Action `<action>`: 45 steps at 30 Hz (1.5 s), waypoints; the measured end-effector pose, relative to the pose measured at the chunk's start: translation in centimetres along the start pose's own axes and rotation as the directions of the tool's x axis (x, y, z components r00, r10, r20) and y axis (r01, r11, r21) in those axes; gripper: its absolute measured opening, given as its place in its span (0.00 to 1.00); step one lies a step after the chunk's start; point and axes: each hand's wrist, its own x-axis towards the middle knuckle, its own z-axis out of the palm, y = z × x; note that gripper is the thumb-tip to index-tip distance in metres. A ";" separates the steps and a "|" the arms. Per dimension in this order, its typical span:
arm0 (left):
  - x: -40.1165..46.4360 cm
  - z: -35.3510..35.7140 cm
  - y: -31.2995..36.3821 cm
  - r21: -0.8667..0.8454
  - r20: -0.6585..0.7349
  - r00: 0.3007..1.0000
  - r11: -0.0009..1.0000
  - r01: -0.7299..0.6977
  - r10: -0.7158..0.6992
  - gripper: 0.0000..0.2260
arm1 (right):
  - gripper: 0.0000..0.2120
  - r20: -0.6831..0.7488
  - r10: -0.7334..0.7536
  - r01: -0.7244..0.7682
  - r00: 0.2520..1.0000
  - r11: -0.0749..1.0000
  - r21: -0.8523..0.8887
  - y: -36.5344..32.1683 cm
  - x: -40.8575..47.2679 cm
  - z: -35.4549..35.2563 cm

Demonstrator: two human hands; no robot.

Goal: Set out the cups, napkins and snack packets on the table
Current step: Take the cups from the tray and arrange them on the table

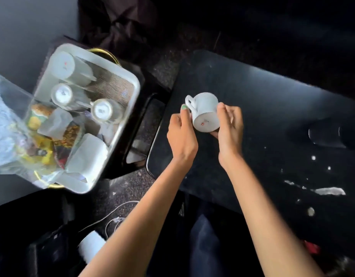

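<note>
I hold a white cup (205, 110) tipped on its side above the black table (272, 116), its base with a red mark facing me and its handle to the upper left. My left hand (181, 132) grips it by the handle side and my right hand (229, 124) holds the other side. To the left, a silver tray (130, 100) carries two upturned cups (62, 94) (102, 110), a larger white cup (62, 64) lying on its side, folded white napkins (88, 154) and colourful snack packets (69, 134).
The tray rests on a dark stand beside the table. A dark rounded object (330, 134) lies at the table's right side, with pale specks near it. A white cable (116, 214) and a white cylinder (91, 245) lie on the floor below.
</note>
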 end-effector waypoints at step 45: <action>-0.4 3.0 -4.6 0.237 0.535 0.814 0.885 -0.402 0.226 0.31 | 0.33 0.068 -0.090 0.106 0.994 0.952 -0.287 3.4 2.7 -8.2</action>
